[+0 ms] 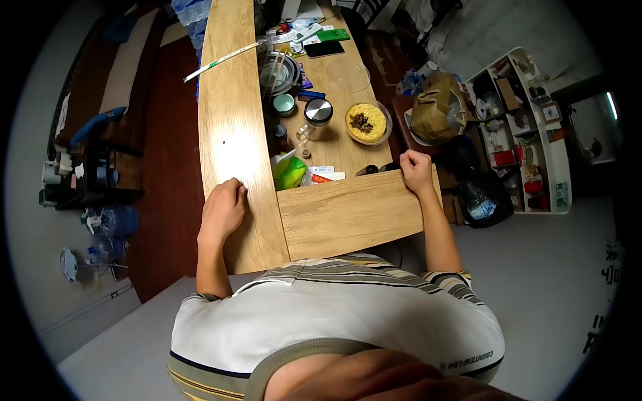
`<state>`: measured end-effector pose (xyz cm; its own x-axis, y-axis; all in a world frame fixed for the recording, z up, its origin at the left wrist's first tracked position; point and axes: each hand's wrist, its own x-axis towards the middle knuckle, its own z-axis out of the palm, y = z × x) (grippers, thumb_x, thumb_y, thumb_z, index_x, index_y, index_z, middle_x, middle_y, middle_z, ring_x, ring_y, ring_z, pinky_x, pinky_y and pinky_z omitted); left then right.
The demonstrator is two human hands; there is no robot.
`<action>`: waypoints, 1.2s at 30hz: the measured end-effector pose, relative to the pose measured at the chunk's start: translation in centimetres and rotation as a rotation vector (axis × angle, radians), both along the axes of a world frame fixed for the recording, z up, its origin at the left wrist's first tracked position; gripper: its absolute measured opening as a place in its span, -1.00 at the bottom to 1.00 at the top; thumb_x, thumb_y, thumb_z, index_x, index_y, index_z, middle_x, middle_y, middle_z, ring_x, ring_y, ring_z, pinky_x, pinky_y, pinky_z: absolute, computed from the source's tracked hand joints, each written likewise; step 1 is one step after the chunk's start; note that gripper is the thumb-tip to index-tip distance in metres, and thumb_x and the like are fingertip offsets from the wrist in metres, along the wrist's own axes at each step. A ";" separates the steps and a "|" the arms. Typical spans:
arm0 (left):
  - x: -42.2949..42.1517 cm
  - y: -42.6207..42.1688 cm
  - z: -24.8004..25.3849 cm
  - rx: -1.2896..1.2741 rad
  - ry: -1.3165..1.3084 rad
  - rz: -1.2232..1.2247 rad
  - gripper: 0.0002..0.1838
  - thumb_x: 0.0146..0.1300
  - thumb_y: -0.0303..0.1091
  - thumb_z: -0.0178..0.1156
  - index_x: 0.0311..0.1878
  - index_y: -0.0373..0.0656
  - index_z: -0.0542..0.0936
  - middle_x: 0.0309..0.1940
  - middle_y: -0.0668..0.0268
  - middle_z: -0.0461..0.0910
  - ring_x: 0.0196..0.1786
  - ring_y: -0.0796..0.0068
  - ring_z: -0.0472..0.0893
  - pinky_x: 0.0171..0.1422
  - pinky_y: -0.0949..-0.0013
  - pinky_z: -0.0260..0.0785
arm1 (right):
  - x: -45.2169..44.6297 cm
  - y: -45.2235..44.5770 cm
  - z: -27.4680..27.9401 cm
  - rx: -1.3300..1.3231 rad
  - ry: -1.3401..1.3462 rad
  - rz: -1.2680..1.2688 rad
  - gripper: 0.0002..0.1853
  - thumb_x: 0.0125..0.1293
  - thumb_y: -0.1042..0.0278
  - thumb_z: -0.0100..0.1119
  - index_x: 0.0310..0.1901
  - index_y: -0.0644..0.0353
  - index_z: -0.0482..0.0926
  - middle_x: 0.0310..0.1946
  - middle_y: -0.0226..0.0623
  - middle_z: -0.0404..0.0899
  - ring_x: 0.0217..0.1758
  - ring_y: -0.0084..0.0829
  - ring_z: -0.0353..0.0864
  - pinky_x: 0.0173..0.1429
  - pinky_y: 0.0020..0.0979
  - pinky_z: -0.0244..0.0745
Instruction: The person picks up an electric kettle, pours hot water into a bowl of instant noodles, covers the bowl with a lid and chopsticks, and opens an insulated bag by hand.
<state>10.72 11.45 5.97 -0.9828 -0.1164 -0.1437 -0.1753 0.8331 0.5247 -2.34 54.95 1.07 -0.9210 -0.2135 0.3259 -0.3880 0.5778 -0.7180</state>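
My left hand [225,206] rests on the long wooden tabletop [231,120], its fingers curled in and no object showing in it. My right hand [416,168] is closed in a fist at the far right corner of a wooden board [348,217] in front of my body. Whether it grips the board's edge or something small is hidden. Just left of that fist lies a dark, slim object [380,168] along the board's far edge. Past the board stand a bowl [368,123] of yellow food with a dark topping and a glass jug [318,115] with a metal lid.
A green cup [283,104], stacked bowls [279,73], a phone [324,49] and a green packet [291,172] crowd the lower table. A long thin wrapped strip [221,62] crosses the tabletop. To the right are a brown bag [438,110] and a white shelf [562,160].
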 end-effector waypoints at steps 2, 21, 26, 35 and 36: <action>-0.2 0.9 0.4 -0.065 -0.015 0.028 -0.75 0.44 -0.32 0.05 -0.20 -0.33 0.58 -0.24 -0.08 0.63 -0.11 -0.11 0.58 -0.02 -0.01 0.41 | -0.3 0.8 -0.3 -0.077 -0.113 0.038 -0.75 0.32 0.51 0.13 -0.52 0.35 0.41 -0.71 -0.38 0.23 -0.60 -0.64 0.19 -0.49 -0.46 0.12; -7.7 35.2 -0.8 -0.210 0.166 0.583 -0.77 0.35 -0.26 0.08 -0.14 -0.20 0.61 -0.24 -0.02 0.66 -0.14 -0.12 0.62 -0.06 -0.02 0.46 | -10.4 22.6 2.4 -0.539 -0.582 0.647 -0.67 0.47 0.39 -0.01 -0.52 0.24 0.35 -0.59 -0.45 0.31 -0.52 -0.66 0.20 -0.40 -0.55 0.07; -7.4 36.8 -2.4 -0.225 0.224 0.672 -0.76 0.34 -0.29 0.07 -0.13 -0.23 0.63 -0.24 -0.04 0.66 -0.15 -0.11 0.63 -0.07 0.00 0.47 | -13.9 23.3 0.7 -0.469 -0.614 0.506 -0.76 0.48 0.33 0.10 -0.39 0.22 0.51 -0.53 -0.54 0.43 -0.48 -0.75 0.31 -0.39 -0.63 0.18; -5.9 37.3 -3.2 -0.035 0.409 0.731 -0.78 0.37 -0.32 0.11 -0.16 -0.32 0.57 -0.30 -0.10 0.61 -0.23 -0.12 0.59 -0.12 0.10 0.43 | -23.8 18.6 -6.5 -0.141 -0.248 0.386 -0.85 0.28 0.35 0.35 -0.22 0.24 0.68 -0.52 -0.45 0.58 -0.47 -0.67 0.49 -0.31 -0.56 0.44; -5.7 37.5 -2.9 -0.007 0.361 0.756 -0.78 0.39 -0.31 0.12 -0.16 -0.31 0.57 -0.31 -0.04 0.62 -0.25 0.00 0.60 -0.11 0.14 0.44 | -25.6 17.5 -7.0 -0.068 -0.192 0.387 -0.85 0.23 0.38 0.36 -0.23 0.25 0.69 -0.47 -0.33 0.64 -0.44 -0.57 0.57 -0.24 -0.49 0.51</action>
